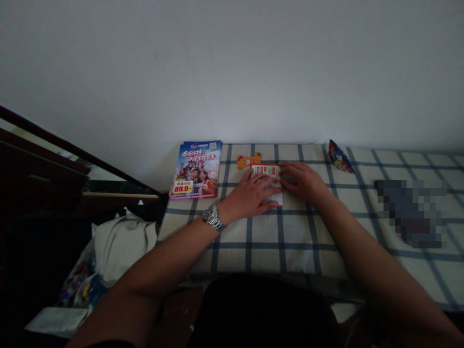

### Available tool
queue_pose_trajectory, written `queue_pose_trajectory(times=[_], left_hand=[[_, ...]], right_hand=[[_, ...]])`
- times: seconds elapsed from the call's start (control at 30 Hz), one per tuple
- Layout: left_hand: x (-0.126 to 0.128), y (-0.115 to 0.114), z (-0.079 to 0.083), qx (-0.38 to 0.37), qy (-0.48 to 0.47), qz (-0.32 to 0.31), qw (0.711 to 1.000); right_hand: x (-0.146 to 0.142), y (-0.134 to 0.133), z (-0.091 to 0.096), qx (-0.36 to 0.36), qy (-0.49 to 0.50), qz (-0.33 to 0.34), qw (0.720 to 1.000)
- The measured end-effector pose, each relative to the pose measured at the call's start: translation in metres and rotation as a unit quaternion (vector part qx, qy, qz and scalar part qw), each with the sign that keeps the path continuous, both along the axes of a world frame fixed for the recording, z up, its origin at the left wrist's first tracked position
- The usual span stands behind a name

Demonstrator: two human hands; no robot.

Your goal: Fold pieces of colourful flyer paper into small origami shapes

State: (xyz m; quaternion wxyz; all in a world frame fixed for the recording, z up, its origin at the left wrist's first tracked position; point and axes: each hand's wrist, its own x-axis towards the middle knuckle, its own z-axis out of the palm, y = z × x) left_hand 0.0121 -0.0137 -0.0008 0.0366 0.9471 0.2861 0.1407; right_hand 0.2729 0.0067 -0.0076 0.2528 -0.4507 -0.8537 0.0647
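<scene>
A small white folded leaflet (274, 197) with red edges and red print lies on the checked cloth in front of me. My left hand (255, 193), with a metal watch (213, 218) on its wrist, rests flat across the leaflet with fingers spread. At the leaflet's right edge, my right hand (300, 181) touches it with slightly bent fingertips, thumb apart from the fingers. Part of the leaflet is hidden under the left fingers. To the left sits a stack of colourful flyers (197, 171); just behind the leaflet is an orange bear figure (250, 161).
Blue-striped checked cloth (235, 251) covers the table, which meets a pale wall (232, 72). A crumpled blue-and-red packet (340, 157) stands at the back right. Further right lies a dark, pixelated object (408, 212). Down on the left are a pale bag (121, 239) and dark furniture.
</scene>
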Motion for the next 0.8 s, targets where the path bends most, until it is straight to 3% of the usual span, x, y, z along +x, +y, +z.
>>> queue_pose_trajectory(times=[0.8], left_hand=[[-0.0004,0.0005,-0.0015,0.001,0.007,0.004,1.0]], right_hand=[[-0.0004,0.002,-0.003,0.029,-0.039,0.035,0.998]])
